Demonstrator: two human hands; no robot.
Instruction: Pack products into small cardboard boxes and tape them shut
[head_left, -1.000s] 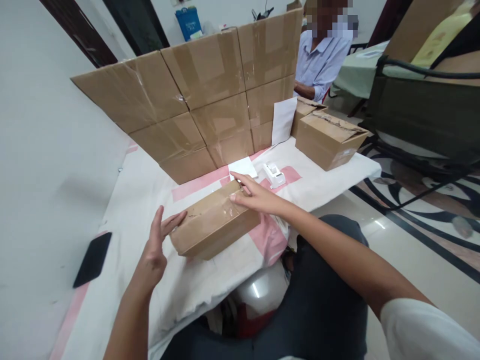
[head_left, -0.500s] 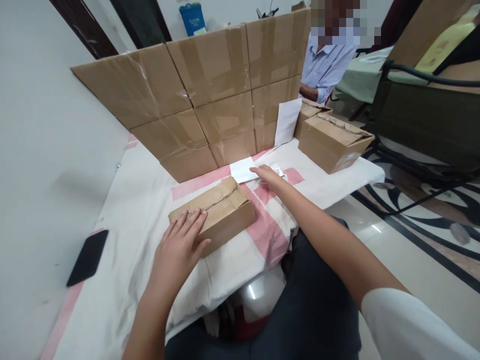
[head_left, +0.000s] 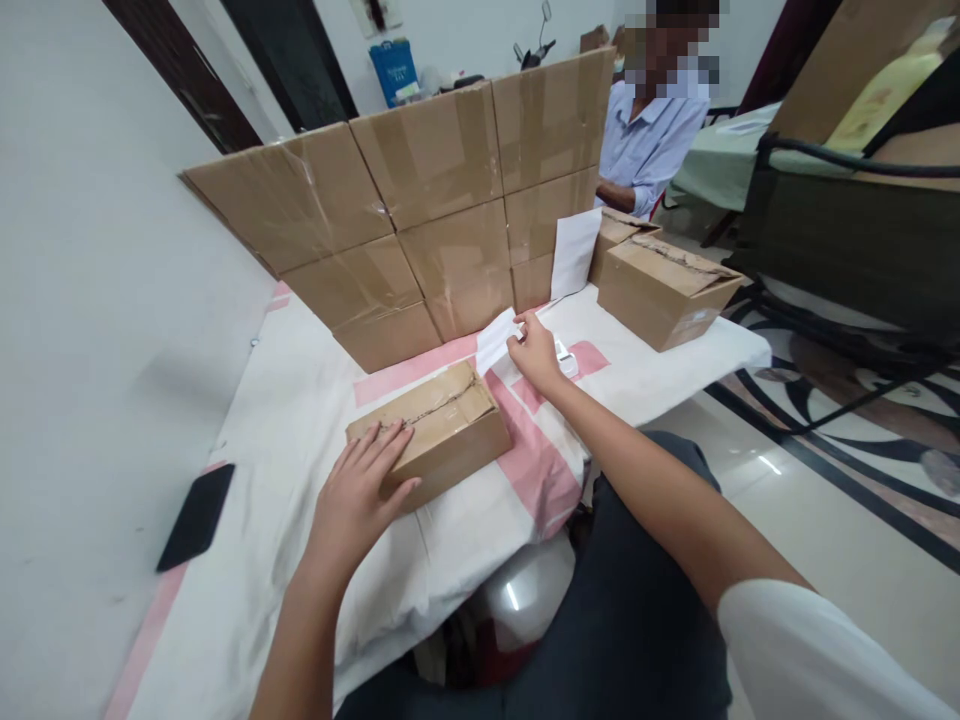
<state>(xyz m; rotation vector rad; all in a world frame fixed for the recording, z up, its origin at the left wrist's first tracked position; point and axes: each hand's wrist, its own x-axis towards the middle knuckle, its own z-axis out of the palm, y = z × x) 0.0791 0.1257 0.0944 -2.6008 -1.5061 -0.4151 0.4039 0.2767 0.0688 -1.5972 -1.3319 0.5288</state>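
My left hand (head_left: 367, 480) lies with spread fingers on the left end of a closed cardboard box (head_left: 450, 445) at the near side of the table. Beyond the box, my right hand (head_left: 534, 352) pinches the edge of a white sheet of paper (head_left: 495, 340), which is lifted at that side. A small white object (head_left: 566, 358) lies just right of my right hand, partly hidden by it; its kind I cannot make out.
A tall cardboard partition (head_left: 450, 220) stands across the table, a second white sheet (head_left: 575, 252) leaning at its right end. Two boxes, one nearer (head_left: 664, 290), stand at the right. A black phone-like slab (head_left: 196, 518) lies at left. A person (head_left: 649, 140) sits behind.
My right hand has closed on the white sheet and raised its edge off the table. My left hand stays on the box. The view has shifted slightly.
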